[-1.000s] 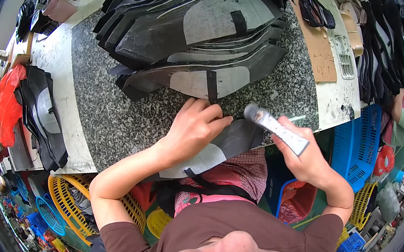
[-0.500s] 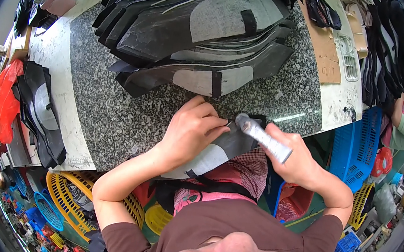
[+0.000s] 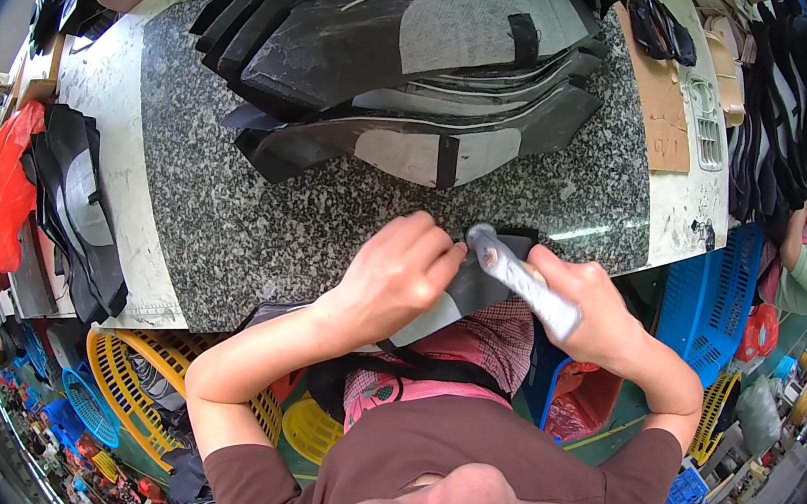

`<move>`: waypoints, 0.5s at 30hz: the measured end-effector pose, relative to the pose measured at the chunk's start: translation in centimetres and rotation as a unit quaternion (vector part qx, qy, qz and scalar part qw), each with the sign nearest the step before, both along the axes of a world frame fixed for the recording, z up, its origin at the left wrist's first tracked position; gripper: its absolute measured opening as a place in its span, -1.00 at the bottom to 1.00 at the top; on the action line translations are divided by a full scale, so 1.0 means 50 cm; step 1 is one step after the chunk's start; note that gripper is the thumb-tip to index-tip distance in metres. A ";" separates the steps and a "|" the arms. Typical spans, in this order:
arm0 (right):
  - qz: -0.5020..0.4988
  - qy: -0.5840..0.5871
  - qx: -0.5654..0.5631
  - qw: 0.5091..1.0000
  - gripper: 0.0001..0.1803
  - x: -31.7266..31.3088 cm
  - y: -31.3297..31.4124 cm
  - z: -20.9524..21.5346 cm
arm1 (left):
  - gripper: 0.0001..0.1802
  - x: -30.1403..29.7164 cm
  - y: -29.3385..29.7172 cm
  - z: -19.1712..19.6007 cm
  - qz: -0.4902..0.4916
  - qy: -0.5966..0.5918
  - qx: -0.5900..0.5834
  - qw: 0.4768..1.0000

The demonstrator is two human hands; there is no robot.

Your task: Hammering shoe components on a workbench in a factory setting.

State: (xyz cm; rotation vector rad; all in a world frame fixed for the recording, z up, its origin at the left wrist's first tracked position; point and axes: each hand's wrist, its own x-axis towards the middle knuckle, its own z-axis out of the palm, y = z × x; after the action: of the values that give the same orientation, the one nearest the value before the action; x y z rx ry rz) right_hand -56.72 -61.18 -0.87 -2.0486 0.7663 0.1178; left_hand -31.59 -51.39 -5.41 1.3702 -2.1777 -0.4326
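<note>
A: Starting at the left, what do we have?
B: We have a red plastic bag point(image 3: 8, 188) beside a bundle of black pieces point(image 3: 77, 217) at the edge of the worktop point(image 3: 219, 199). Farther in, a stack of dark panels point(image 3: 321, 66) lies on the speckled slab.
A: And the left hand point(image 3: 392, 279)?
B: Its fingers curl at the upper edge of a loose black panel point(image 3: 477, 289); we can't tell whether they pinch it or only press. That panel lies on the worktop's near edge, between the two hands and partly over the person's lap.
A: Next along?
B: We see a hammer point(image 3: 524, 285), its head over the panel's edge just beside the left fingertips. The right hand point(image 3: 597, 314) grips its handle; blur hides whether the head touches. Farther right stands a blue basket point(image 3: 704, 304).
A: Which step would we call this?
B: Tapping down the panel's edge, we judge. The next move calls for a short, controlled blow, with the left fingertips clear of the head.
</note>
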 end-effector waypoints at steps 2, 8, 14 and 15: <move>0.002 0.006 0.007 1.000 -0.79 0.004 -0.004 0.000 | -0.63 0.010 0.007 -0.008 0.030 0.072 0.071 0.994; -0.008 -0.072 -0.013 0.997 -0.78 0.002 -0.011 0.007 | -0.73 -0.012 0.032 -0.003 0.066 0.031 0.035 0.997; 0.013 -0.016 -0.022 1.000 -0.76 0.008 0.005 -0.006 | -0.74 0.013 0.035 -0.007 0.093 0.117 0.114 0.982; 0.011 -0.024 -0.021 0.999 -0.76 0.008 0.002 -0.009 | -0.72 0.005 0.044 -0.005 0.088 0.070 0.088 0.990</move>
State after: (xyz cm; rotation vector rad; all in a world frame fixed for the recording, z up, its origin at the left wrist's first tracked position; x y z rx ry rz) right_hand -56.32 -61.07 -1.33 -2.0933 0.7224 0.0662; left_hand -31.33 -49.20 -5.64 1.5618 -1.9229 -0.6444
